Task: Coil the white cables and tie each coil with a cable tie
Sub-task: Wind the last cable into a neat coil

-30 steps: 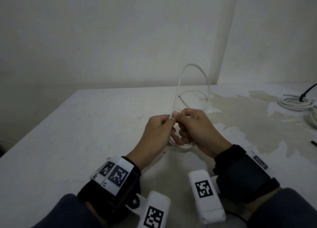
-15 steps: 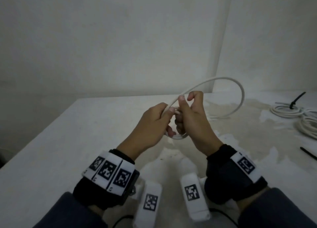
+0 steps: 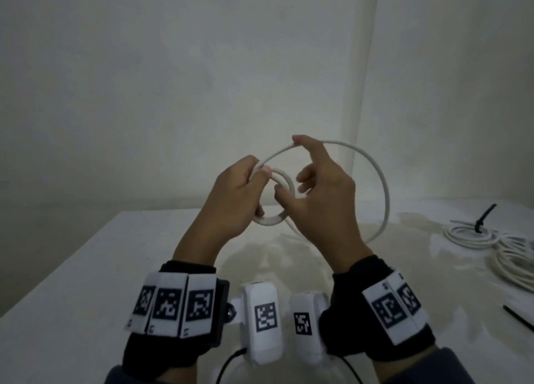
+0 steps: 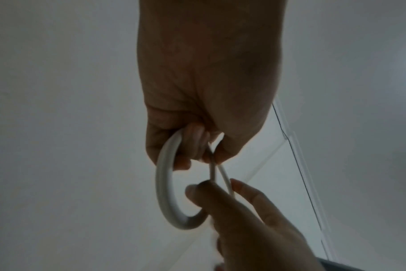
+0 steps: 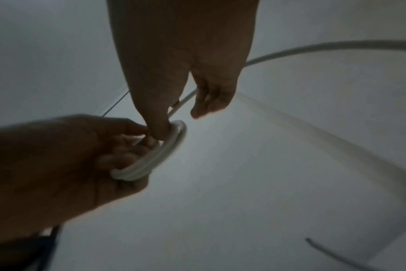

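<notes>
— Both my hands have come up off the table since a moment ago, and the free loop has swung out wide to my right.

— What's holding what?

— My left hand (image 3: 231, 193) has its fingers curled round the small coil (image 3: 271, 219) of the white cable (image 3: 384, 187), thumb pinning the turns. My right hand (image 3: 320, 187) pinches the running length between thumb and forefinger, the other fingers spread loose.

— So where's the cable sitting?

— Between my hands, up in the air above the table (image 3: 86, 268); the big loop arcs right and drops behind my right wrist.

— What might go wrong?

— I reckon the loop is far wider than the coil, so if I lay it on like that the turns won't match and may spring out from under my thumb. The loose end could also snag the finished coils (image 3: 474, 236) lying well off to my right.
</notes>
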`<state>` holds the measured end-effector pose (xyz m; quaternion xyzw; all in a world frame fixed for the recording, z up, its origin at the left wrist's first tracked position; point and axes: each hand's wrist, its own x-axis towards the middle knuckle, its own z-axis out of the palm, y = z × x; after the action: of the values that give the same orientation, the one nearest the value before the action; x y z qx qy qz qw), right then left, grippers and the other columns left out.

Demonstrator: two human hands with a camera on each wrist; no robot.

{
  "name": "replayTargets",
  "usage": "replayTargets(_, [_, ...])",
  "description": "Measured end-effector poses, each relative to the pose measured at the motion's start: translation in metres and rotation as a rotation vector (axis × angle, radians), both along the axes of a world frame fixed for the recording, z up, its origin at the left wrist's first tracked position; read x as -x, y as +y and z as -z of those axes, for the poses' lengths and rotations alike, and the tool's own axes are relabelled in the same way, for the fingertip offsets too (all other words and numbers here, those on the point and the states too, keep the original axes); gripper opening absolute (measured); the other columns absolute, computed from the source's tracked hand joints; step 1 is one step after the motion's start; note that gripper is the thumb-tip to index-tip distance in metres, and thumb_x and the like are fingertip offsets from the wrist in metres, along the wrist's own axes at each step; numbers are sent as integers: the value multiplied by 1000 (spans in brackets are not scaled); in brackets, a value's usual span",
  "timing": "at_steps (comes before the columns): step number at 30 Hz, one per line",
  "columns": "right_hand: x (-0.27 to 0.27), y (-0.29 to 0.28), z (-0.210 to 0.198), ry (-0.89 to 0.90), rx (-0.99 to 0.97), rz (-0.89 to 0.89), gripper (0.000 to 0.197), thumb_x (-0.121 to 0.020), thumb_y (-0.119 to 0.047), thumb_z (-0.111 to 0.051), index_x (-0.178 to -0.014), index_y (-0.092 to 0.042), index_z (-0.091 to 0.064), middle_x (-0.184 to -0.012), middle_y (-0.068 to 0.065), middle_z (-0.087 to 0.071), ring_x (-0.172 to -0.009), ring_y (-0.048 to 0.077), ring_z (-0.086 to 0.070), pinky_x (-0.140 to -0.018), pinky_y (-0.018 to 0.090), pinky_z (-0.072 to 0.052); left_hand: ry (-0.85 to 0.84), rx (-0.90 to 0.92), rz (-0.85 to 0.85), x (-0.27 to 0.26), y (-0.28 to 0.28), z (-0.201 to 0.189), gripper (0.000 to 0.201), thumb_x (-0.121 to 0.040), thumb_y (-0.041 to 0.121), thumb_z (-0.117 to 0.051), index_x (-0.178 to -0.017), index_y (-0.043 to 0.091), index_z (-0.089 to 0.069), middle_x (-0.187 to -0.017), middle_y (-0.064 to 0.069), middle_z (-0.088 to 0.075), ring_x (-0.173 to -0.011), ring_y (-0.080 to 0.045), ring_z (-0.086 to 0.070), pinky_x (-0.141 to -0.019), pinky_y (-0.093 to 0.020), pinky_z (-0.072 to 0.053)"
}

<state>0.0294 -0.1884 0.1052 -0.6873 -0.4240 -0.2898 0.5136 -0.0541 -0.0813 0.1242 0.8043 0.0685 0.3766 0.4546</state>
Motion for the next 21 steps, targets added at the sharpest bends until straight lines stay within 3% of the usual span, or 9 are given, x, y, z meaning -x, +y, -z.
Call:
replayTargets(3, [-7,0,6,-182,51,350,58,-67,-47,-70,-122,-32,-62,-99,2,-41,-94,20,-37,-80,25,-23,-14,-50,-61,1,1,2,25,-96,18,-45,-75,5,-49,-62,-3,-44,-49,-14,-47,-50,-33,-47])
replayTargets(6, [-5,-1,4,-283,41,391,40,-67,-47,-70,-97,-22,-63,-105,3,-52,-103,20,-45,-96,36,-25,-68,-73,-101,-1,-1,3,27,-93,15,-46,-69,4,-48,-60,-1,-41,-56,-19,-40,-55,-44,-45])
replayTargets(8, [-4,-1,2,-278,38,222,29,-73,-38,-69,-86,-19,-51,-84,-6,-56,-77,12,-53,-94,31,-36,-123,-51,-96,-1,-3,3,27,-90,19,-48,-69,2,-49,-57,0,-39,-55,-17,-37,-53,-41,-41])
replayTargets(10, [-2,-1,1,-170,42,53,29,-80,-28,-68,-80,-19,-41,-67,-8,-52,-55,9,-48,-64,15,-40,-172,-12,-78,0,-5,1,27,-89,19,-49,-69,1,-50,-57,-2,-39,-53,-17,-37,-50,-33,-38])
replayTargets(11, [-2,0,1,-91,34,-24,29,-83,-24,-67,-79,-17,-39,-63,-5,-53,-53,13,-51,-55,14,-40,-193,11,-68,0,-6,1,25,-91,15,-50,-69,3,-51,-57,-3,-39,-53,-17,-37,-49,-30,-37])
replayTargets(13, [4,1,-2,129,-26,-245,25,-89,-18,-65,-81,-14,-41,-66,4,-65,-58,21,-65,-56,27,-55,-227,56,-53,2,-10,-1,27,-94,9,-47,-67,8,-49,-54,1,-40,-50,-12,-37,-46,-24,-36])
replayTargets(15, [9,-1,-6,340,-113,-478,23,-91,-15,-64,-86,-11,-42,-69,10,-70,-64,23,-70,-61,38,-58,-247,130,-23,2,-13,-2,32,-96,7,-44,-65,11,-46,-48,11,-40,-45,-5,-37,-44,-19,-37])
replayTargets(18, [12,-4,-9,520,-173,-654,21,-91,-16,-63,-93,-10,-43,-64,5,-67,-61,18,-65,-63,30,-53,-244,182,45,2,-17,-6,30,-98,10,-42,-68,12,-48,-51,13,-45,-47,-4,-41,-49,-20,-40])
replayTargets(21, [10,-5,-7,613,-171,-766,16,-94,-17,-56,-105,-9,-48,-60,-3,-62,-60,14,-59,-66,29,-51,-158,158,69,1,-19,-6,25,-101,20,-39,-83,13,-54,-76,6,-55,-68,-2,-51,-68,-21,-46])
